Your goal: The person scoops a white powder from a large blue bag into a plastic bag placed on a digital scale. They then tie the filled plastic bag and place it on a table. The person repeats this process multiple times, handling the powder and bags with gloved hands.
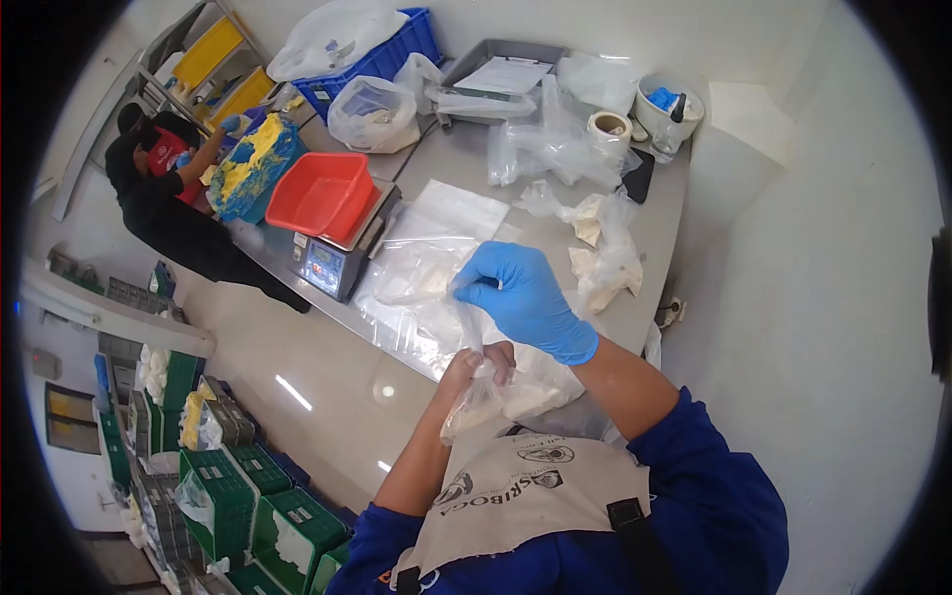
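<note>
My bare left hand [480, 366] grips the neck of a clear plastic bag [472, 405] holding pale powder, just in front of my apron [535, 487]. Above it, my right hand [517, 294], in a blue glove, pinches the bag's gathered upper end, which is stretched between both hands. More pale contents in clear plastic [535, 394] lie beside the held bag. Beneath and beyond my hands, flat clear plastic bags [446, 216] are spread over the steel table [461, 160]. Some twisted filled bags [606, 260] rest to the right of my glove.
A red plastic tub [323, 195] sits on a digital scale [327, 264] at left. Farther back are a blue crate [372, 63], a grey tray [506, 56], a tape roll [610, 128] and a white bucket [688, 104]. Co-workers [171, 178] handle a blue-and-yellow mass. Green crates [216, 498] stand lower left.
</note>
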A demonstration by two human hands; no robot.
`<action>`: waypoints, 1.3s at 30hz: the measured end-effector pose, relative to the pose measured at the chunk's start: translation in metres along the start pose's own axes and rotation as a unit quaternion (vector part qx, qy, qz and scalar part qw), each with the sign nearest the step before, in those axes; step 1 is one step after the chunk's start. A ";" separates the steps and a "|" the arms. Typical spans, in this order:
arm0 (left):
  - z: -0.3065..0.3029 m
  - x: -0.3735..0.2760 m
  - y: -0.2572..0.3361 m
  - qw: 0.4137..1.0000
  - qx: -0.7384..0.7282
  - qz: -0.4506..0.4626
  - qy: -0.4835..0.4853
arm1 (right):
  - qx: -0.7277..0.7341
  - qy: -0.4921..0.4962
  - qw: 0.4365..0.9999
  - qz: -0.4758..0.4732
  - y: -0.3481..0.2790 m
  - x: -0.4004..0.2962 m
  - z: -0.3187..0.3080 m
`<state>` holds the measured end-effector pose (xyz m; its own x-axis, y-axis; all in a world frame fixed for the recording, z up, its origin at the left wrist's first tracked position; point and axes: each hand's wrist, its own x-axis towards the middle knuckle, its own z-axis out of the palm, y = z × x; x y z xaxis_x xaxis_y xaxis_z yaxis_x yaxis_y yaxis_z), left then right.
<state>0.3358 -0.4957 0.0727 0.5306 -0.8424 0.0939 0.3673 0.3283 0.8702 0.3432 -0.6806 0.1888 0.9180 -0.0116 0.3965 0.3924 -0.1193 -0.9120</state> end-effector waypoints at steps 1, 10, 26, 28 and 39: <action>0.008 0.006 0.009 0.997 0.051 -0.018 0.058 | -0.022 0.020 0.999 -0.029 0.000 0.002 -0.007; -0.113 0.002 0.049 0.751 0.346 0.147 0.544 | -0.134 0.181 0.974 0.004 0.027 -0.021 -0.074; -0.093 -0.019 0.118 0.907 -0.093 0.105 0.397 | 0.021 0.077 0.991 0.110 0.049 -0.037 0.012; -0.071 -0.065 0.134 0.907 -0.161 0.148 0.361 | 0.152 0.001 0.966 0.210 0.065 -0.028 0.056; 0.023 -0.395 0.117 0.904 -0.114 0.294 0.288 | 0.432 -0.321 0.799 0.269 0.011 -0.034 0.356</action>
<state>0.1518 -0.1347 0.1483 0.9709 -0.1536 0.1838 0.0055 0.7815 0.6239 0.3366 -0.3283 0.1279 0.6992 0.7138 0.0408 -0.4293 0.4648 -0.7744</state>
